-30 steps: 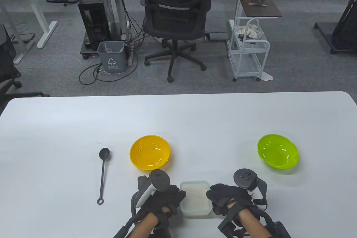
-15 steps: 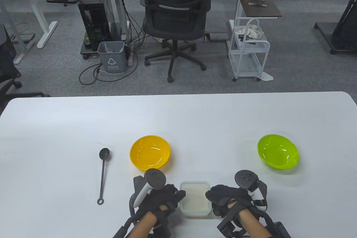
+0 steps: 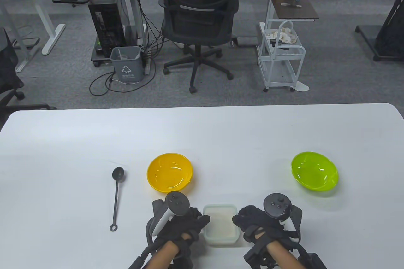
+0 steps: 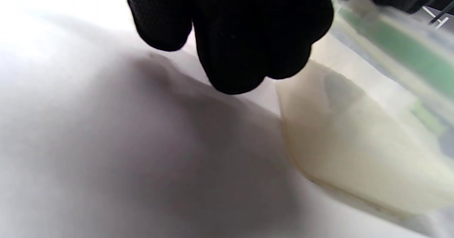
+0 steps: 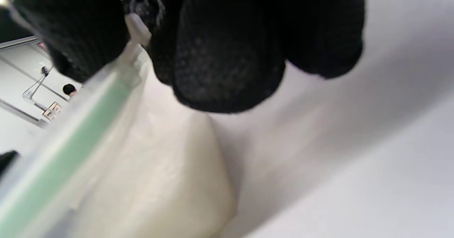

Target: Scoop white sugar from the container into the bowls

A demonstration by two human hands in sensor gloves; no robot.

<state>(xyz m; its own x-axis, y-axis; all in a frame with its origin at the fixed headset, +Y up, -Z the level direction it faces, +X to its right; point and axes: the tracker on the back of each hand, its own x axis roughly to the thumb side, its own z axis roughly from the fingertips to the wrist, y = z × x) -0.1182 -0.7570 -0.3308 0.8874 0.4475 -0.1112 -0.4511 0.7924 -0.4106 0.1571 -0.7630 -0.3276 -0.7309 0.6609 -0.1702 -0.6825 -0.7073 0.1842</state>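
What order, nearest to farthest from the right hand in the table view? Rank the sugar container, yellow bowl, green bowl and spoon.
1. Sugar container: right beside the right hand, on its left.
2. Green bowl: farther back, to its right.
3. Yellow bowl: beyond the container, far-left.
4. Spoon: farthest left on the table.

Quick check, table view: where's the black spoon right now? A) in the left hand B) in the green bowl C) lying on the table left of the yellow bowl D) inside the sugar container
C: the black spoon lies flat on the table, left of the yellow bowl, untouched, while the left hand and right hand sit on either side of the sugar container.
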